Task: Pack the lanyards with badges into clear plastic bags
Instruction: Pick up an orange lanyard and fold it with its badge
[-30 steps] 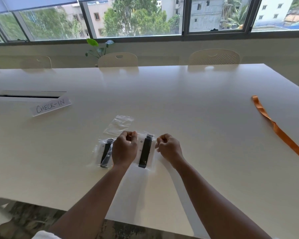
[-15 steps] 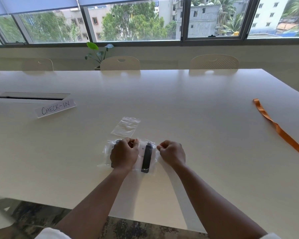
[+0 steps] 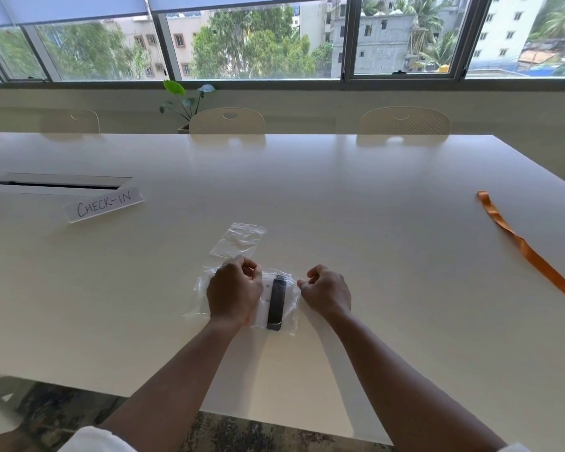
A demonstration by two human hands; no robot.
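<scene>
A clear plastic bag (image 3: 289,316) lies flat on the white table (image 3: 372,223) near its front edge, with a folded black lanyard (image 3: 276,303) and a white badge inside. My left hand (image 3: 234,290) pinches the bag's top edge at its left part. My right hand (image 3: 327,293) pinches the same top edge at the bag's right corner. A second clear bag (image 3: 200,295) sticks out from under my left hand; its contents are hidden. An empty clear bag (image 3: 238,239) lies just beyond my left hand. An orange lanyard (image 3: 529,252) lies stretched out far right.
A paper sign reading CHECK-IN (image 3: 103,203) lies at the left, with a cable slot (image 3: 56,184) in the table behind it. Cream chairs (image 3: 227,120) stand along the far edge, and a plant (image 3: 183,99) stands by the window.
My left hand has shifted over the left bag, hiding the black lanyard that showed there before. Both hands keep their pinch on the top edge of the right bag.
</scene>
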